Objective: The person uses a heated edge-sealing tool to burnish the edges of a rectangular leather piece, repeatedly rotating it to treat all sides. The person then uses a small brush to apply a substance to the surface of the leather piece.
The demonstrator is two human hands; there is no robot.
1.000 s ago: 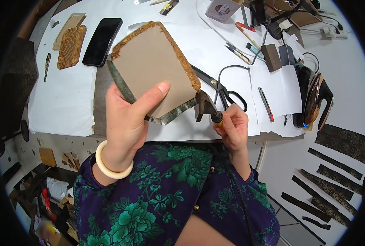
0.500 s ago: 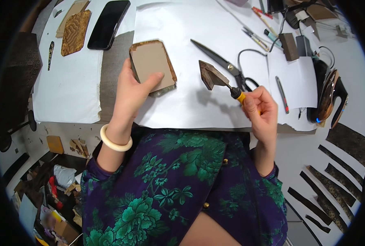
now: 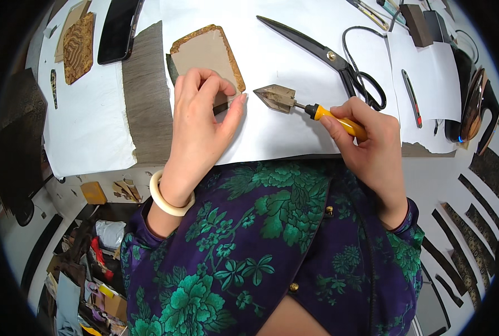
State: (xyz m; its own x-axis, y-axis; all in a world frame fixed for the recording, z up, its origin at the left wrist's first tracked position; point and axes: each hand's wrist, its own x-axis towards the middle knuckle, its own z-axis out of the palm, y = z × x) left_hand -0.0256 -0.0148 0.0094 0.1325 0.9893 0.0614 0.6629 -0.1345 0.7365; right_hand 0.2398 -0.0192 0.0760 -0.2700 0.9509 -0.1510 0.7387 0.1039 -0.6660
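Observation:
A beige board [image 3: 206,51] with clipped corners and a brown patterned covering folded over its edges lies on white paper. My left hand [image 3: 200,117] curls over its near end, thumb and fingertips closed at the near right corner; exactly what they pinch is partly hidden. My right hand [image 3: 372,131] grips the yellow handle of a small iron [image 3: 276,98] with a pointed, wedge-shaped metal head. The head is just right of my left thumb, apart from the board, its tip toward that corner.
Large black scissors [image 3: 330,55] lie beyond the iron, a cord beside them. A phone [image 3: 118,31] and patterned brown panel [image 3: 78,49] sit at the left. A cutter pen [image 3: 412,99] and a brown-and-black clothes iron [image 3: 476,106] are at the right.
The board now lies flat on the paper, and my left hand has shifted from holding it to its near right corner. The small iron has turned and moved left toward that corner.

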